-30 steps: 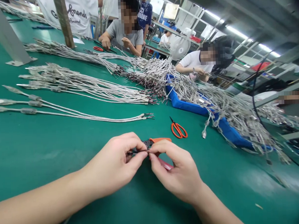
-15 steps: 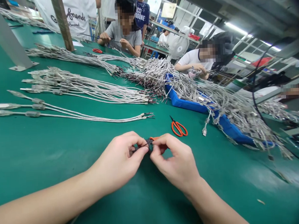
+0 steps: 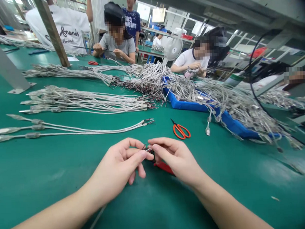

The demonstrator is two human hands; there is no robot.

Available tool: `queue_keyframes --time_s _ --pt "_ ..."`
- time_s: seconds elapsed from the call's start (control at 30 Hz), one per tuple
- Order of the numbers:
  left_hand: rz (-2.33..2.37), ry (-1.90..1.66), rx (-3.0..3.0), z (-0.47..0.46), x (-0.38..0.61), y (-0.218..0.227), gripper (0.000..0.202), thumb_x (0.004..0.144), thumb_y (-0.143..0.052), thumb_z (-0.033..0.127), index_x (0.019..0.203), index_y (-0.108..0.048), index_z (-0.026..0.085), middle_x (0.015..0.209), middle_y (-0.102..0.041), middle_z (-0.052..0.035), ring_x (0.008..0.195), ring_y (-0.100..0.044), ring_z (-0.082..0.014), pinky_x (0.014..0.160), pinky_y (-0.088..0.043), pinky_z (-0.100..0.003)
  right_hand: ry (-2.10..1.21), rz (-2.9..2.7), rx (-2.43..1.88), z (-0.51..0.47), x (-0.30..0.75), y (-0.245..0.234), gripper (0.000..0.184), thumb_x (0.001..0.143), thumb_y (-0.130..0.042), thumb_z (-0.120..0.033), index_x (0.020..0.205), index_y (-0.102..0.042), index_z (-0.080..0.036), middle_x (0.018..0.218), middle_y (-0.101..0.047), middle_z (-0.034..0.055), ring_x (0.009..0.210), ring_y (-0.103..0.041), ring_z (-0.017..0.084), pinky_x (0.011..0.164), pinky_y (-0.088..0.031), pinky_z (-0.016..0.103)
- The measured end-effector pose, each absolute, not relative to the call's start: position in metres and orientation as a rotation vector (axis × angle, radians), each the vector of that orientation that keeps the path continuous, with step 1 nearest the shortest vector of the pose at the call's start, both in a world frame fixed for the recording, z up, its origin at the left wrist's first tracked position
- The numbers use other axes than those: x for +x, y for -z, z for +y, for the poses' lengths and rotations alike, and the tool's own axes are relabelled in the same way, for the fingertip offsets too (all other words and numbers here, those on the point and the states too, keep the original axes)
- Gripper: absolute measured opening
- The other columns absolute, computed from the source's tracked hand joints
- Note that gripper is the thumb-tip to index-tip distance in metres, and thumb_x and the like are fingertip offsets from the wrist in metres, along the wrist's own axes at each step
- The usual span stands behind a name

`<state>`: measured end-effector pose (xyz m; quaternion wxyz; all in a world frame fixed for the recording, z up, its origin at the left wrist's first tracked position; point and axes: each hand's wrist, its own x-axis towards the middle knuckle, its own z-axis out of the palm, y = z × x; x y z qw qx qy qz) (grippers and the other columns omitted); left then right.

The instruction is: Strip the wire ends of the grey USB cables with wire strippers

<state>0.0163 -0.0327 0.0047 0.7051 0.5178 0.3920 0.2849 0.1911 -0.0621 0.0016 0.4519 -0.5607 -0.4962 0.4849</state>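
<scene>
From where I stand, the person's left hand [image 3: 124, 162] is closed at thumb and forefinger on thin wire ends [image 3: 148, 149], held just above the counter [image 3: 56, 171], probably so that the tips stick out within easy reach. The right hand [image 3: 179, 157] has its thumb and fingers curled beside those tips; I can't tell whether they grip them. Under that hand shows a red-handled tool [image 3: 164, 167], seemingly kept close for quick use, though I can't see if the palm holds it. A white cable [image 3: 95, 220] emerges below the left forearm. Beyond, 3 cables [image 3: 93, 131] lie alongside a thicker bundle [image 3: 99, 101], bare ends all facing right, presumably for easy picking. Orange-handled scissors [image 3: 181, 131] rest near the blue bin [image 3: 189, 106], apart from both hands.
</scene>
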Motion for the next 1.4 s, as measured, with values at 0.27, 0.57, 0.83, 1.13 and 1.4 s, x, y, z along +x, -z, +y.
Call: queue_keyframes --time_s 0.27,0.57,0.83,1.13,1.4 --pt "0.831 -0.676 1.089 -0.034 0.019 -0.006 0.019 0.086 -0.062 0.033 0.083 -0.054 0.016 0.052 -0.064 0.0026 0.038 -0.047 -0.0052 0.038 -0.032 -0.013 -1.357 -0.970 -1.159 -0.074 0.175 0.000 0.013 0.076 -0.075 -0.030 0.084 -0.076 -0.019 0.071 -0.068 0.0011 0.061 -0.057 0.010 0.057 -0.047 0.023" --pt "0.830 -0.555 1.155 -0.035 0.016 -0.007 0.020 0.086 -0.060 0.034 0.084 -0.060 0.014 0.072 -0.068 -0.0042 0.055 -0.056 -0.0105 0.047 -0.040 -0.020 -1.347 -0.949 -1.138 -0.074 0.173 -0.005 0.014 0.078 -0.071 -0.030 0.080 -0.071 -0.016 0.062 -0.063 -0.0013 0.060 -0.055 0.011 0.061 -0.046 0.026" --pt "0.822 -0.487 1.185 -0.027 0.009 -0.017 0.014 0.081 -0.068 0.029 0.075 -0.067 0.016 0.080 -0.066 -0.0016 0.078 -0.053 -0.0123 0.071 -0.038 -0.022 -1.337 -0.948 -1.108 -0.075 0.174 -0.006 0.022 0.078 -0.072 -0.034 0.090 -0.069 -0.016 0.067 -0.063 -0.0007 0.061 -0.055 0.012 0.061 -0.046 0.027" --pt "0.747 -0.682 1.001 -0.030 0.008 -0.016 0.015 0.080 -0.068 0.029 0.076 -0.064 0.015 0.063 -0.058 0.0007 0.062 -0.054 -0.0128 0.062 -0.040 -0.025 -1.507 -0.920 -1.025 -0.074 0.153 0.001 0.025 0.076 -0.075 -0.035 0.087 -0.068 -0.015 0.064 -0.064 -0.0002 0.059 -0.055 0.011 0.057 -0.044 0.024" --pt "0.756 -0.886 0.943 -0.022 0.000 -0.023 0.019 0.077 -0.071 0.030 0.070 -0.062 0.016 0.056 -0.049 0.0040 0.050 -0.045 -0.0091 0.048 -0.035 -0.021 -1.584 -1.093 -1.059 -0.068 0.135 -0.010 0.026 0.078 -0.072 -0.039 0.074 -0.064 -0.014 0.062 -0.063 -0.0006 0.050 -0.054 0.009 0.049 -0.043 0.021"
